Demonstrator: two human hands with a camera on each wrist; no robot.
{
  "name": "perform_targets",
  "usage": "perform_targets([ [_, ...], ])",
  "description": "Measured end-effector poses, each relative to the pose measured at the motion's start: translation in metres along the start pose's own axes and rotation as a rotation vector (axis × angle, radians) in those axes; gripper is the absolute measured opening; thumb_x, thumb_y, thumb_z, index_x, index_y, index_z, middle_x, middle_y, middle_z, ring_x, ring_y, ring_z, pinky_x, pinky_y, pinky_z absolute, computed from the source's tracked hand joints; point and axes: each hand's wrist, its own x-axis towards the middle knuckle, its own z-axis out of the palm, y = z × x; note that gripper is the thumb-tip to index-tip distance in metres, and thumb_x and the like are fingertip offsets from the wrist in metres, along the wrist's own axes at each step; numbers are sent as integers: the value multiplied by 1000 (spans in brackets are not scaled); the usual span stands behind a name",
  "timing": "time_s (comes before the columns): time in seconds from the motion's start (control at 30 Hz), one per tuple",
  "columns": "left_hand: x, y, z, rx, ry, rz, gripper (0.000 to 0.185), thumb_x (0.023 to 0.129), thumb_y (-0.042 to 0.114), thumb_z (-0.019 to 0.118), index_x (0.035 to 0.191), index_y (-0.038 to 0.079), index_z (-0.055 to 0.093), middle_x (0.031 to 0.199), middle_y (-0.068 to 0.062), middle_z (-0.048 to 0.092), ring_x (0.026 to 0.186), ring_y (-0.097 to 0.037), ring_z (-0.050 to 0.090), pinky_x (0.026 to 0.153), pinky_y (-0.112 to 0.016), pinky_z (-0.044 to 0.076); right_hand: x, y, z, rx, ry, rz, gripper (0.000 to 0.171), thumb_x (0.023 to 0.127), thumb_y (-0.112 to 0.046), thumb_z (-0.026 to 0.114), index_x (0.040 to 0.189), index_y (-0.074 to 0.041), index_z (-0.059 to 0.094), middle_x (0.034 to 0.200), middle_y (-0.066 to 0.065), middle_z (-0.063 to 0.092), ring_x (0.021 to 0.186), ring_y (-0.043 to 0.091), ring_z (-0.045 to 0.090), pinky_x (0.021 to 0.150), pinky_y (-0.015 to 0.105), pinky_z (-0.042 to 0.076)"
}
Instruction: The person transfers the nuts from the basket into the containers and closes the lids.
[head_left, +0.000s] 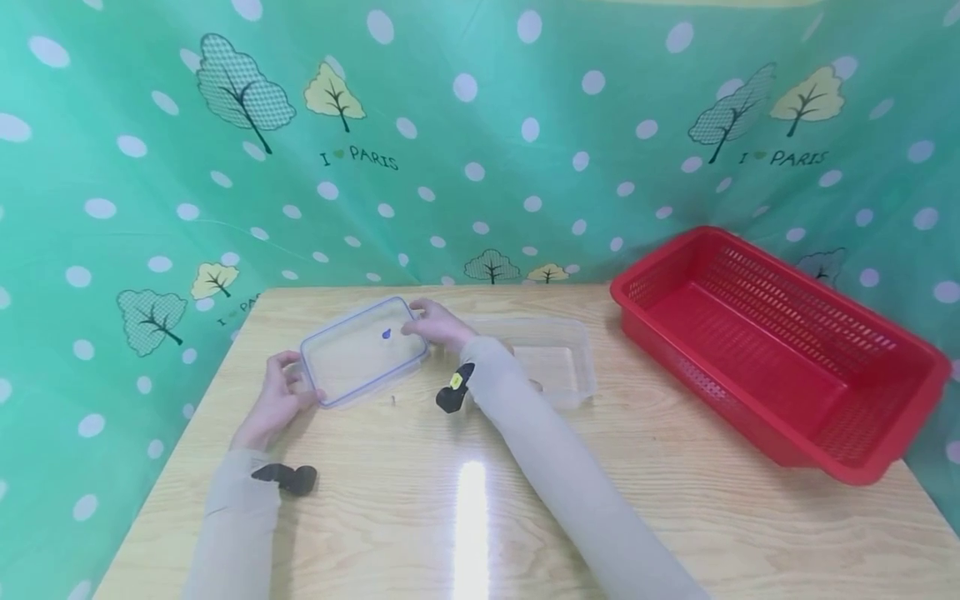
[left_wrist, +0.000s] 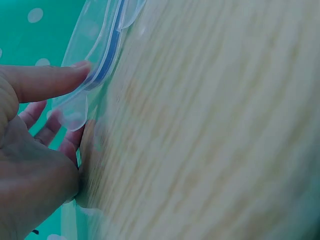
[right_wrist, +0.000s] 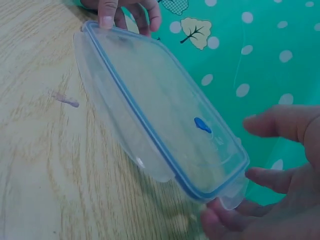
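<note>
A clear plastic lid [head_left: 352, 358] with a blue seal and a small blue valve [right_wrist: 202, 125] is tilted over the table's left back part. My left hand [head_left: 279, 398] pinches its left end, thumb on the upper face at the blue seal [left_wrist: 107, 62] and the other fingers beneath. At the lid's opposite end is my right hand [head_left: 441, 325]. Its fingers [right_wrist: 272, 179] touch the corner and reach under the edge flap, while the thumb [right_wrist: 272, 121] stands off the lid. Behind my right forearm, a clear plastic container [head_left: 579, 358] is partly hidden.
A large red plastic basket [head_left: 750, 358] with slotted sides stands at the right. A small dark mark or scrap [right_wrist: 66, 100] lies on the wooden table [head_left: 360, 500] beside the lid. A green patterned curtain [head_left: 480, 150] hangs along the table's back edge.
</note>
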Motion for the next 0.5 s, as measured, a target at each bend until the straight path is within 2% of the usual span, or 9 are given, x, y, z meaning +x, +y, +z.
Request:
perform_targets([
  [0.13, -2, -1, -1, -2, 20, -6, 82, 87, -3, 63, 146, 2, 6, 140, -33, 23, 122, -40, 33, 90, -29, 38, 1, 2, 0, 62, 18, 12, 60, 88, -6, 60, 145, -8, 41, 135, 17, 49, 117, 29, 51, 97, 40, 46],
  [0.27, -5, -2, -1, -29, 79, -6, 75, 87, -6, 58, 146, -4, 12, 142, -31, 26, 121, -36, 36, 82, -17, 42, 3, 3, 2, 66, 36, 4, 54, 88, 2, 55, 141, -9, 48, 113, 10, 56, 96, 23, 55, 87, 37, 51],
  [0.37, -7, -1, -3, -43, 134, 8, 68, 89, -6, 55, 146, -6, 18, 142, -27, 29, 118, -30, 39, 80, -14, 43, 3, 3, 3, 16, 59, -15, 52, 88, 3, 53, 138, -11, 53, 105, 6, 57, 91, 19, 55, 82, 34, 51],
  [0.5, -11, 3, -6, -76, 173, 24, 65, 93, 0, 56, 148, -1, 23, 146, -20, 28, 110, -14, 45, 79, -15, 46, 0, -1, 2, -4, 93, -48, 54, 85, 6, 55, 136, -13, 55, 105, 5, 58, 93, 19, 55, 78, 31, 51],
])
